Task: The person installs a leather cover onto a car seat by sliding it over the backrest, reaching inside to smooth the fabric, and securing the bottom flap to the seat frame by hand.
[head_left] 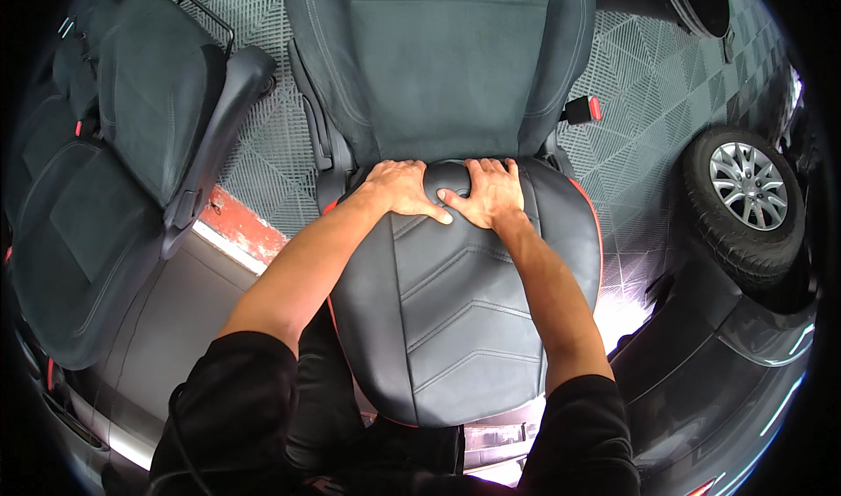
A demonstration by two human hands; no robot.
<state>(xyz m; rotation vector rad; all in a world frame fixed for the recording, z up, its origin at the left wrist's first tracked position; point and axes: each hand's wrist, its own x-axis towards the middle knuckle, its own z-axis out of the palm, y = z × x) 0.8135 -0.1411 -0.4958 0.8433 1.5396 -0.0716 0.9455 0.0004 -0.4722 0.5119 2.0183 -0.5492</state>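
A black leather-look seat cover [469,321] with chevron stitching and red-orange edging lies over the seat cushion in front of me. At its far edge, by the foot of the grey backrest [448,67], both my hands press on it. My left hand [405,189] has its fingers bent over that edge, thumb stretched inward on top. Close beside it, my right hand [491,194] grips the edge likewise, thumb pointing left. The cover bulges between the two thumbs. My fingertips are partly hidden in the crease under the backrest.
Further dark car seats [153,93] stand at the left. A buckle with a red button [583,109] sticks out right of the backrest. At the right are a wheel [745,194] and a dark, glossy car body part [701,365]. The floor has patterned grey tiles [639,181].
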